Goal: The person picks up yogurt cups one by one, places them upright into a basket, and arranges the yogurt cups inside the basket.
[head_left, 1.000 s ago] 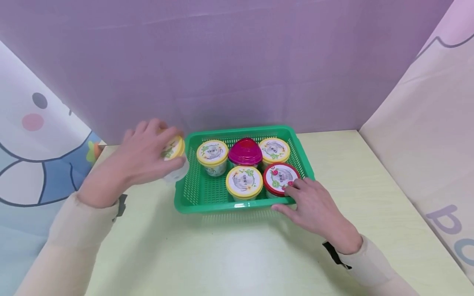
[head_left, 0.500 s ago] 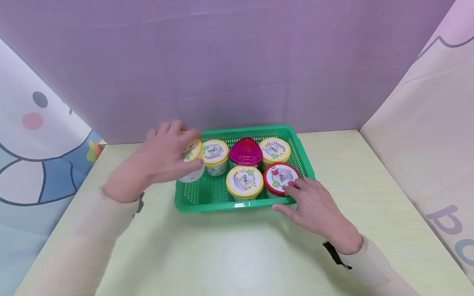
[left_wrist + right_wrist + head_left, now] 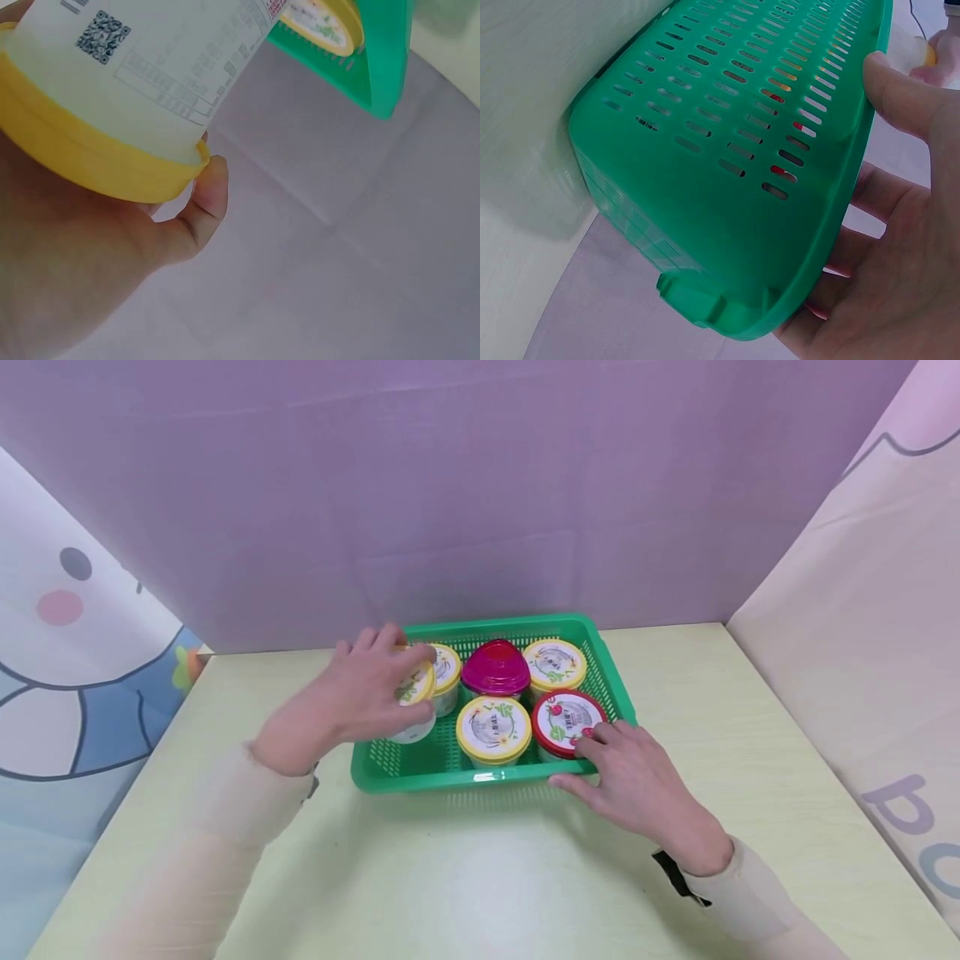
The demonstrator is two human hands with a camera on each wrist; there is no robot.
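My left hand (image 3: pixel 348 697) grips a white tub (image 3: pixel 150 82) by its yellow lid, fingers and thumb spread around the rim. In the head view this tub overlaps the left part of the green basket (image 3: pixel 420 783). Behind it, partly covered by my fingers, stands another yellow-lidded tub (image 3: pixel 447 668). With the thumb outside and the fingers over the edge, my right hand (image 3: pixel 637 781) holds the basket's front right rim. Those fingertips lie beside a red-lidded tub (image 3: pixel 564 720). Left of that is a yellow-lidded tub (image 3: pixel 495 728).
At the basket's back stand a container with a magenta, rounded-triangle lid (image 3: pixel 497 667) and another yellow-lidded tub (image 3: pixel 556 664). The basket sits on a pale table (image 3: pixel 487 877). A purple cloth (image 3: pixel 480 493) hangs behind, with printed cloths on both sides.
My left hand has carried the yellow-lidded tub rightward, from beside the basket's left edge to over its left part. The right hand and the basket have stayed in place.
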